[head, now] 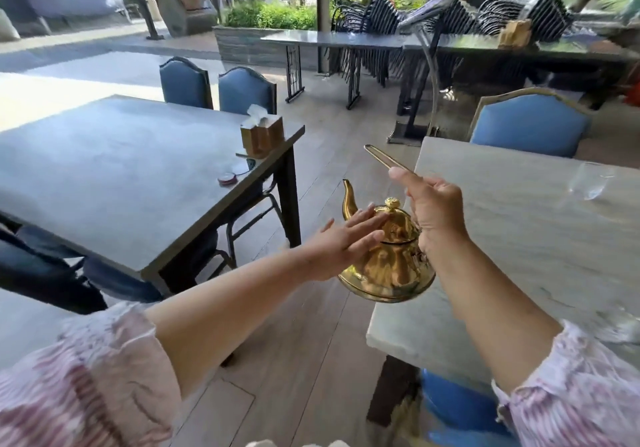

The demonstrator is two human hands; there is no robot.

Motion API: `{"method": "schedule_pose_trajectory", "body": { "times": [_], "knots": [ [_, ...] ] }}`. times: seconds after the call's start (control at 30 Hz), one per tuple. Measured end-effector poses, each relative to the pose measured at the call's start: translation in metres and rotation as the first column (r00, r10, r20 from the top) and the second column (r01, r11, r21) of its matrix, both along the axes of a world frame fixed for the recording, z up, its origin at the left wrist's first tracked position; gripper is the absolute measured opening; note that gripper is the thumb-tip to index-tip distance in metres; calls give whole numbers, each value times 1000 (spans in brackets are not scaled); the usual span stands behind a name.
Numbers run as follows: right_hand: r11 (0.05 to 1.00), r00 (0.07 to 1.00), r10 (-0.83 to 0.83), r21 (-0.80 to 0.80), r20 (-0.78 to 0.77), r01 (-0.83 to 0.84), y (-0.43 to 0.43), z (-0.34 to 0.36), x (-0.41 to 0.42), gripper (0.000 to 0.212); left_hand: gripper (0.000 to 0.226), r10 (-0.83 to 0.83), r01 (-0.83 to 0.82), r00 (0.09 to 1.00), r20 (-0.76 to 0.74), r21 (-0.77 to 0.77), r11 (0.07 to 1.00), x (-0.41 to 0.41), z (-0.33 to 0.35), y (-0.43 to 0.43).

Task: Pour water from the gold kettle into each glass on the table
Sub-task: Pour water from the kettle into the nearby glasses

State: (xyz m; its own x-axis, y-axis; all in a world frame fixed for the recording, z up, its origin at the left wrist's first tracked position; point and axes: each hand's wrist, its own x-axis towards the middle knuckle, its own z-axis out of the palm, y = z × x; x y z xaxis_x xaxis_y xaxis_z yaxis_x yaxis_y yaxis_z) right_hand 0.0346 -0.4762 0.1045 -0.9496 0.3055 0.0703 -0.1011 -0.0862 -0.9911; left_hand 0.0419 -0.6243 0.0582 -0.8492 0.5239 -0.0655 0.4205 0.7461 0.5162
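A pale marble table [540, 238] fills the right side, its left edge facing the wooden floor. The gold kettle [388, 259] hangs in the air just off that left edge, spout pointing away. The right hand [433, 211] is clamped around the kettle's thin handle [381, 157]. The left hand [346, 238] lies flat, fingers spread, against the kettle's side. A blurred glass [590, 181] stands near the table's right edge.
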Motion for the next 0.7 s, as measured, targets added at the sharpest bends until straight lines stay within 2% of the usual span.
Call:
{"method": "schedule_pose_trajectory", "body": {
  "times": [0.27,0.5,0.7],
  "knots": [
    [996,996,-89,-1,-31,89,-53,-35,-81,46,53,-162,162,987,-1,-14,987,-95,-25,-62],
    [984,984,-178,-3,-32,178,-69,-33,-152,49,54,-308,307,950,44,32,951,-184,-22,-86],
    [958,958,-285,-28,10,286,-73,-27,-206,51,57,-438,438,897,59,5,899,-257,-15,-88]
  ]
}}
